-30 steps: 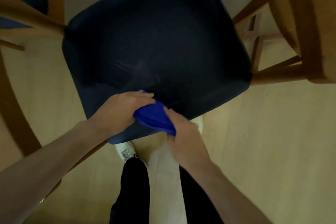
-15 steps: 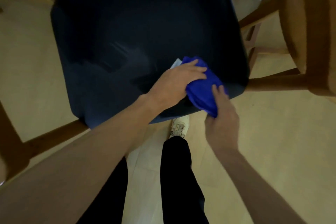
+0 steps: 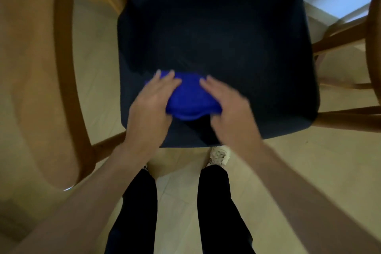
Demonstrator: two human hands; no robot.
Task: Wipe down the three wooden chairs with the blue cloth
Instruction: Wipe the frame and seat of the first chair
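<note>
Because both palms bear down on it, the cloth (image 3: 190, 97) lies bunched flat on the near part of the dark seat (image 3: 226, 33), ready, I judge, to be pushed across. The left hand (image 3: 152, 101) and right hand (image 3: 224, 103) rest on its ends with fingers straight, gripping nothing, forearms reaching forward over the seat's front edge.
</note>
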